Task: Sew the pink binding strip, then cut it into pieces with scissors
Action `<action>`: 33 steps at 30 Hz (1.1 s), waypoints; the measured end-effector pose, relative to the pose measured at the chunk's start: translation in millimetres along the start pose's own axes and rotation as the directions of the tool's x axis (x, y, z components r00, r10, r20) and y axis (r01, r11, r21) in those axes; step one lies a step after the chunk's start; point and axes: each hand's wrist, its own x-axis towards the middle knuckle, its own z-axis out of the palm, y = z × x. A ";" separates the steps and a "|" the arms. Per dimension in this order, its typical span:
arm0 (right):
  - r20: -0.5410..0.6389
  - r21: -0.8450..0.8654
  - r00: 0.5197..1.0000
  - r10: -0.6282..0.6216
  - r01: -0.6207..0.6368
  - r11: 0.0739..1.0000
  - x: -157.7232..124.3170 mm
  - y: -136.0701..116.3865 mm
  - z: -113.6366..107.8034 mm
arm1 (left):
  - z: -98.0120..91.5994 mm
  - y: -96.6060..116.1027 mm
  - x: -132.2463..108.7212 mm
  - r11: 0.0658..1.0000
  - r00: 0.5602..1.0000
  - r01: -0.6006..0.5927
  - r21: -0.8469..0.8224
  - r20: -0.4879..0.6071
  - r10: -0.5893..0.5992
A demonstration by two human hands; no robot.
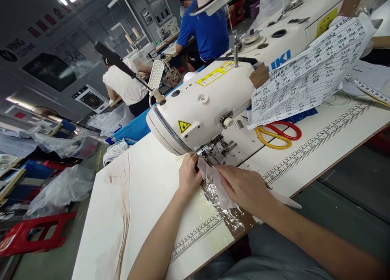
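A white sewing machine point(201, 101) stands on the white table, its needle area point(215, 148) just beyond my hands. My left hand point(189, 175) is closed at the left of the presser foot, fingers pinching the edge of a pale pinkish fabric piece point(224, 190). From the right, my right hand point(243, 184) grips the same fabric between thumb and fingers, close to the foot. Part of the cloth hangs toward the table's front edge over clear shiny tape point(236, 221), and a strip of it shows beyond my right wrist.
Scissors with red and yellow handles point(274, 135) lie right of the machine, under a handwritten sheet point(307, 77) taped to it. Printed ruler scales point(317, 137) run along the table. Left are a red stool point(36, 233) and plastic bags point(62, 190). Two people sit at machines beyond.
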 end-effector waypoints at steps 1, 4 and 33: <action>0.005 -0.006 1.000 0.004 -0.004 1.000 -0.3 -0.5 -0.2 | 0.4 -1.0 0.4 1.000 1.000 0.002 -0.003 -0.004 -0.002; 0.029 -0.018 0.999 0.028 -0.027 0.999 -0.7 -1.6 -1.5 | 0.5 -3.7 2.0 0.998 1.000 0.027 -0.049 0.002 -0.027; 0.278 0.581 0.949 0.147 -0.288 0.761 -85.2 7.4 -52.7 | -24.4 13.5 -3.8 0.885 0.898 -0.417 0.206 0.244 0.367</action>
